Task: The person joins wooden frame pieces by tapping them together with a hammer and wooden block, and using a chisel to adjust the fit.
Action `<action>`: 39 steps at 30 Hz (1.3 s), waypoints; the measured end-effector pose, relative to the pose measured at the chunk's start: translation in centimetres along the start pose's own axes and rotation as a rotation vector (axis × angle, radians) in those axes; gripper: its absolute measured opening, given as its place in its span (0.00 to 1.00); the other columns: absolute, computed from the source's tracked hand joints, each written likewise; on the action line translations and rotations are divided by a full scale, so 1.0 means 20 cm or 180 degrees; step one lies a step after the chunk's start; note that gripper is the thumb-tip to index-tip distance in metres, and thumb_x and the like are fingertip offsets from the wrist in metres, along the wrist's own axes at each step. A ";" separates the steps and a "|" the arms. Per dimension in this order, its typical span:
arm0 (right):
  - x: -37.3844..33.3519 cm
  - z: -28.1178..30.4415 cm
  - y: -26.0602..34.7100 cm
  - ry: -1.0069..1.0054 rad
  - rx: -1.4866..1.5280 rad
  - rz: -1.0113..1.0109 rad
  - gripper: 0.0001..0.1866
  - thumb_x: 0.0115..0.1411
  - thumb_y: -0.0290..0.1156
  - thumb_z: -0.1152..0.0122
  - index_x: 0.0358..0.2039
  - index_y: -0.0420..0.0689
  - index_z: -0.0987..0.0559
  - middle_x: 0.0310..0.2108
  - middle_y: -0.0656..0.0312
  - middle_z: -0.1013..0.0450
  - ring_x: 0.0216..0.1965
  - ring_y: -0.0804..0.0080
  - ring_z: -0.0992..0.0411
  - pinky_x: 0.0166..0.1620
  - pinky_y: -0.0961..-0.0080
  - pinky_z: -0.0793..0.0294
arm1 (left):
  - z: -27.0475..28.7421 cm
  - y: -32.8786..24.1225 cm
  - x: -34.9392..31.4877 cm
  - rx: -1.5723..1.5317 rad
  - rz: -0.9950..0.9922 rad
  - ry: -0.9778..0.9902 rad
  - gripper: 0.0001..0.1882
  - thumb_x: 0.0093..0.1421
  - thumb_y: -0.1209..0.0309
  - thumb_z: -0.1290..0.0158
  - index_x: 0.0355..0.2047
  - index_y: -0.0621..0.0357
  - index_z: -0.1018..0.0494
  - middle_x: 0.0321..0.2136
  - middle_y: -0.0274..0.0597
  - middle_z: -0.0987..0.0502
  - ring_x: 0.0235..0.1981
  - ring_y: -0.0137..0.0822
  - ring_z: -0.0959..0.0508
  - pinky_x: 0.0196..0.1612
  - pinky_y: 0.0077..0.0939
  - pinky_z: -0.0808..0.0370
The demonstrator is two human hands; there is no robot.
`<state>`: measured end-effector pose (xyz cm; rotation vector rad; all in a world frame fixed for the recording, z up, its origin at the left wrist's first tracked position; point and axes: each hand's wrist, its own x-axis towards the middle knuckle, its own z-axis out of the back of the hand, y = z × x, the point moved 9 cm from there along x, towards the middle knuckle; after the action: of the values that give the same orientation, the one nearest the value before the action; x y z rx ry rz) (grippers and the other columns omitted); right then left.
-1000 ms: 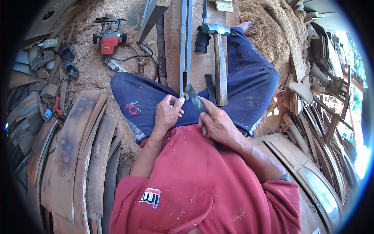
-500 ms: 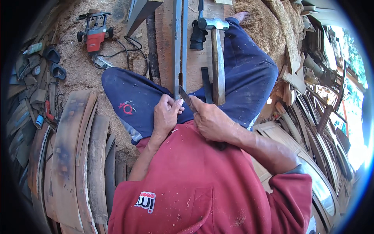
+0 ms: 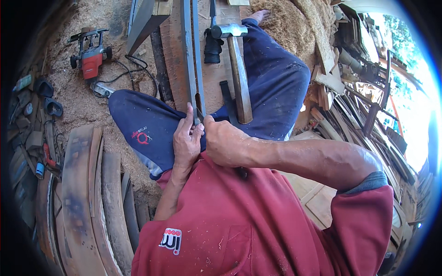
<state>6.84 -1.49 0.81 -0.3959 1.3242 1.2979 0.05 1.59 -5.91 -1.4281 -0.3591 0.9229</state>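
A long grey wooden piece with a narrow slot runs away from me between my legs. My right hand is closed around a chisel whose handle is hidden in the fist. Its flat blade is at the near end of the slot. My left hand is at that same end, index finger stretched along the wood and thumb against the blade's lower part. To the right lies a hammer with a wooden handle. Beside the hammer head is a tool with a black-wrapped handle.
A wide board lies under the slotted piece, and a thick beam slants at its left. A red router with a cable sits on sawdust. Curved planks are at the lower left, and stacked timber fills the right.
My right hand has swung left and its elbow has risen, turning the chisel blade more upright, in line with the slot. My left index finger has straightened. The whole view has shifted.
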 end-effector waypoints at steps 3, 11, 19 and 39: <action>0.02 0.04 -0.05 -0.0544 0.0603 -0.0408 0.17 0.52 0.24 0.44 0.37 0.19 0.28 0.37 0.32 0.34 0.33 0.42 0.22 0.37 0.57 0.21 | 0.00 -0.01 0.00 0.0067 -0.0099 -0.0009 0.34 0.62 0.75 0.45 0.68 0.53 0.42 0.28 0.47 0.28 0.25 0.39 0.24 0.33 0.33 0.24; 0.06 0.11 0.09 0.0284 -0.0578 0.0032 0.20 0.43 0.28 0.29 0.35 0.27 0.19 0.37 0.35 0.25 0.37 0.45 0.21 0.38 0.62 0.19 | 0.03 -0.03 0.00 0.0105 -0.0158 0.0043 0.34 0.62 0.75 0.46 0.68 0.55 0.42 0.28 0.47 0.29 0.25 0.41 0.25 0.33 0.35 0.25; 0.12 0.07 0.09 0.0303 -0.0897 0.0142 0.12 0.51 0.30 0.40 0.30 0.33 0.17 0.34 0.38 0.27 0.34 0.50 0.21 0.37 0.62 0.20 | 0.02 -0.01 0.00 0.0098 -0.0377 -0.0037 0.34 0.62 0.75 0.47 0.68 0.55 0.42 0.29 0.49 0.29 0.26 0.44 0.25 0.33 0.37 0.27; -0.09 0.19 0.06 0.0421 0.1152 -0.1522 0.15 0.60 0.26 0.46 0.38 0.22 0.24 0.36 0.32 0.26 0.40 0.44 0.21 0.43 0.58 0.20 | 0.00 0.06 0.01 0.0234 0.0179 0.0242 0.35 0.62 0.73 0.46 0.69 0.51 0.43 0.30 0.47 0.28 0.26 0.40 0.24 0.33 0.33 0.25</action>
<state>8.10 1.14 3.99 -0.5104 1.4319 0.6301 -0.26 1.64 -7.03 -1.4074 -0.2272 0.9155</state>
